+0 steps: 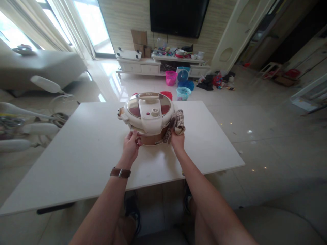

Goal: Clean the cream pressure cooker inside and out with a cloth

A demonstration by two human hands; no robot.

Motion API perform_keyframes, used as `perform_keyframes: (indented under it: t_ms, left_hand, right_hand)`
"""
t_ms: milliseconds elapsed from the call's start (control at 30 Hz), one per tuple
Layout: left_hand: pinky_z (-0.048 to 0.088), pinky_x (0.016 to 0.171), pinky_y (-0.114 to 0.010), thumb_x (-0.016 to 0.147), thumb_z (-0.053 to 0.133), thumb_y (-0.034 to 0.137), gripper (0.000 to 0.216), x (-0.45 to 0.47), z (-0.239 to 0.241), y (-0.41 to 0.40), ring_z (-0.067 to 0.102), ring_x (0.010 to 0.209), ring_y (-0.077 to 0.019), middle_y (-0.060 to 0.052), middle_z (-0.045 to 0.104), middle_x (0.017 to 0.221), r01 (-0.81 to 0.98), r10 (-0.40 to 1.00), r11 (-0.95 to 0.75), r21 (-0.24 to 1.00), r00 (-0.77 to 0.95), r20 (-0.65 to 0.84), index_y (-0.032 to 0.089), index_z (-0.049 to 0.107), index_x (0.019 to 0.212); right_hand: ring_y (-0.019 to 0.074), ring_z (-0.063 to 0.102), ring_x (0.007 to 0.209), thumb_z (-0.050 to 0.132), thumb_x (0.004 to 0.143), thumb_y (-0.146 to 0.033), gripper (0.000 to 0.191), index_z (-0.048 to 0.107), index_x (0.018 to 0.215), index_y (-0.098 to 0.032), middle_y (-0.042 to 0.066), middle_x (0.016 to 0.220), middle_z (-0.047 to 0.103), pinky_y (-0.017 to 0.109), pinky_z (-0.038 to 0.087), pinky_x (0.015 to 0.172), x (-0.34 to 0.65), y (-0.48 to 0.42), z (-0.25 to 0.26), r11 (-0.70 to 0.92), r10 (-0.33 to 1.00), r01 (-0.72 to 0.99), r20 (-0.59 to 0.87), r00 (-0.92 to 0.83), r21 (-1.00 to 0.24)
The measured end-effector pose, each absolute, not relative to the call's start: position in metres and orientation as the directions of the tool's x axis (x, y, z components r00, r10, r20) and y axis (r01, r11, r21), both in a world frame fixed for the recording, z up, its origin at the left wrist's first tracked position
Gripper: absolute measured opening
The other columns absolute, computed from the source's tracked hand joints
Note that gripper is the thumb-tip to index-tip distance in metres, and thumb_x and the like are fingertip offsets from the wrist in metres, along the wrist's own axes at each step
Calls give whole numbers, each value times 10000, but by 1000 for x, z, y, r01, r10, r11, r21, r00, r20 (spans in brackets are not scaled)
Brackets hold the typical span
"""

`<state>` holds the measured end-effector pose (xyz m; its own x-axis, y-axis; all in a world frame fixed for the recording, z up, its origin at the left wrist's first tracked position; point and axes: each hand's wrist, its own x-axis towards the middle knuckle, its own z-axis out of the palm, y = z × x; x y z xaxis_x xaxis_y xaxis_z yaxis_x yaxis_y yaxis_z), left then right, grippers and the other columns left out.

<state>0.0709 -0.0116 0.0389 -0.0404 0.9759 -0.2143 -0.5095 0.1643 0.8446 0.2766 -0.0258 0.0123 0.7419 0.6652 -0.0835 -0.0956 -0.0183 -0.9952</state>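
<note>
A cream and brown electric cooker (150, 117) with a lid, a top handle and a round knob on its front panel stands near the far side of the white table (84, 156). My left hand (131, 144) is at its lower left front, thumb and fingers curled on the edge of the body; a brown strap is on that wrist. In my right hand (177, 139) is a bunched brown-and-white patterned cloth (178, 121), pressed against the cooker's right side. The cloth covers most of those fingers.
Beyond the table, a pink basket (171, 78) and a light blue basket (183, 92) sit on the tiled floor. A low white cabinet (140, 66) with clutter stands under a wall television (178, 17). At left are blurred white long-handled objects (46, 84).
</note>
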Motion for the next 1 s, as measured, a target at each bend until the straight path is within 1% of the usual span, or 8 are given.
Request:
perform_keyframes:
  t_ms: [200,400,500,633,733,800,900,1000]
  left_hand:
    - [402,426,-177,737,919,476,477,69,37,-11,480,436,-33,66,620,723,-504,978,162,848,-30,-205,191,550,842]
    - [409,428,-170,734,921,476,474,69,38,-12,502,445,-38,64,627,719,-507,978,161,847,-34,-206,197,551,835]
    - [416,433,-171,740,916,485,474,69,38,-12,505,445,-37,63,628,722,-500,977,164,850,-39,-211,195,552,831]
    - [417,436,-176,737,916,493,483,69,37,-12,510,443,-38,62,634,733,-496,976,166,853,-41,-214,191,553,840]
    - [406,437,-174,729,920,500,492,69,37,-12,514,443,-38,61,639,725,-501,978,167,849,-28,-208,190,555,843]
    - [401,438,-175,725,921,503,496,69,37,-12,514,443,-40,61,639,716,-503,977,170,847,-26,-212,191,553,841]
    - [400,444,-179,751,903,511,486,70,37,-12,518,445,-41,55,643,720,-496,975,173,851,-38,-220,191,547,834]
    - [402,451,-181,783,882,515,472,70,37,-12,517,446,-40,48,653,738,-491,976,166,855,-41,-213,191,541,835]
  right_hand:
    - [195,774,888,803,720,-172,158,752,869,-185,14,816,806,323,621,870,272,-20,-16,-162,571,-371,-393,720,-914]
    - [188,785,891,754,775,-192,222,755,995,-160,43,925,830,312,645,811,222,-39,-32,-53,518,-555,-498,695,-830]
    - [198,787,954,739,794,-201,238,753,1029,-160,61,974,834,316,643,838,220,-39,-22,-70,514,-538,-493,702,-840]
    - [229,769,1070,759,781,-228,251,761,1021,-153,94,1052,831,354,606,975,243,-29,3,-93,516,-372,-364,776,-924]
    - [243,737,1171,772,783,-265,306,767,1076,-177,86,1156,817,379,564,1063,255,-32,25,-4,594,-188,-154,790,-982]
    - [243,681,1296,762,777,-223,362,769,1138,-215,63,1258,792,384,517,1138,254,-40,41,100,691,-54,30,722,-993]
    - [220,496,1517,725,727,-96,526,768,1214,-289,-7,1436,707,378,376,1271,252,-53,65,300,816,68,293,499,-952]
    - [205,432,1562,703,696,-46,560,781,1186,-305,-35,1460,689,365,345,1293,257,-50,75,369,829,46,351,436,-928]
